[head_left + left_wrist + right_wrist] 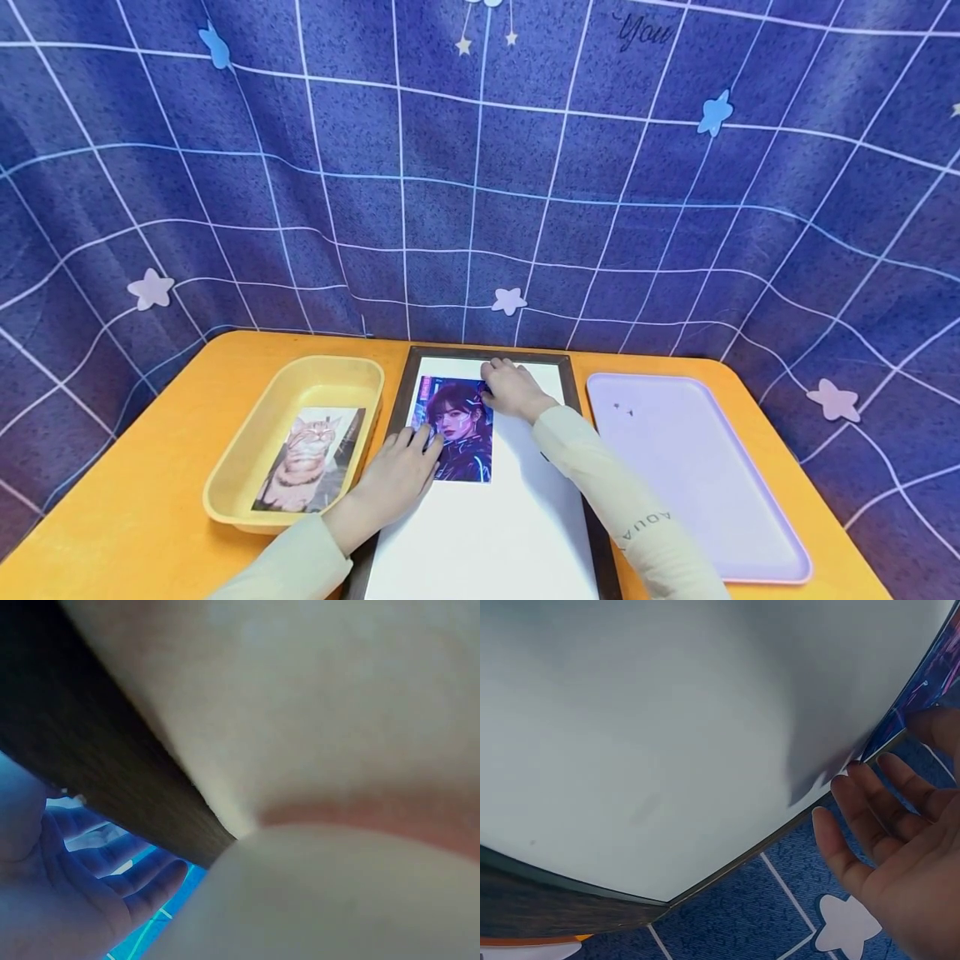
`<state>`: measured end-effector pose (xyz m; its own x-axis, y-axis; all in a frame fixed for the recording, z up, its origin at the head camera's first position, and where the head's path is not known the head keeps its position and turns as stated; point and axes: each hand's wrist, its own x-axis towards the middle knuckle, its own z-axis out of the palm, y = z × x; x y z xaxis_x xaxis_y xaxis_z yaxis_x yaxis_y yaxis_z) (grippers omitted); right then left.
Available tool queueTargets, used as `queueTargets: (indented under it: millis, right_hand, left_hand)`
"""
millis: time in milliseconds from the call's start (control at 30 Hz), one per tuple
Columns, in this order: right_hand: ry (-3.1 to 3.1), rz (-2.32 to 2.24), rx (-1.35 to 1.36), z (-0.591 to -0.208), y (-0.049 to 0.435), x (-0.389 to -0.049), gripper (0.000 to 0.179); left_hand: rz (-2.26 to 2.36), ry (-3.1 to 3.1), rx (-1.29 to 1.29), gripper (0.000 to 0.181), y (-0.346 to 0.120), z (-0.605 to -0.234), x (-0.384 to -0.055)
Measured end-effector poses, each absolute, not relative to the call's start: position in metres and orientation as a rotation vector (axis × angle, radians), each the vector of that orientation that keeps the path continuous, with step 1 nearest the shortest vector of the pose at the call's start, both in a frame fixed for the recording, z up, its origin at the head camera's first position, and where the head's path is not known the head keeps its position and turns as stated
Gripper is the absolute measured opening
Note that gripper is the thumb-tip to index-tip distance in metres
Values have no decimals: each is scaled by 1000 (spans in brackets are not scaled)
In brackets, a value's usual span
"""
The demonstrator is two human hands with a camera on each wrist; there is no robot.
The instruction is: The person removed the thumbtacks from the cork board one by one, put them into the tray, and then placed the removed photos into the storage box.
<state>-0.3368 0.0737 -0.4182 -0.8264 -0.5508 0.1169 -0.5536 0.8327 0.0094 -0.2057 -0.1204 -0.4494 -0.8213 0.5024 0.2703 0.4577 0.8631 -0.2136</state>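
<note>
A printed picture of a dark-haired figure in purple and blue lies on a white board with a dark frame. My left hand rests at the picture's left edge, fingertips on it. At the upper right corner, my right hand touches the picture with bent fingers. In the right wrist view the right hand has loosely spread fingers, its thumb by the picture. The left wrist view shows the left hand with extended fingers, partly hidden behind the dark frame.
Left of the frame, a yellow tray holds a cat picture. A lilac tray with small dark marks lies to the right. All stand on an orange table, with a blue grid-patterned curtain behind it.
</note>
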Motion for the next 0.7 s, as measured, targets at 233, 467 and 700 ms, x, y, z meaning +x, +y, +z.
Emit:
queueTargets:
  millis: [233, 467, 700]
  right_hand:
    - [-2889, 40, 871, -420, 73, -337, 21]
    - [-2870, 53, 873, -420, 73, -338, 20]
    - [-2873, 27, 844, -421, 72, -339, 24]
  left_hand:
    - [180, -2729, -724, 36, -120, -447, -204]
    - [176, -2740, -719, 36, -120, -447, -205]
    - [181, -2740, -720, 36, -119, -448, -205]
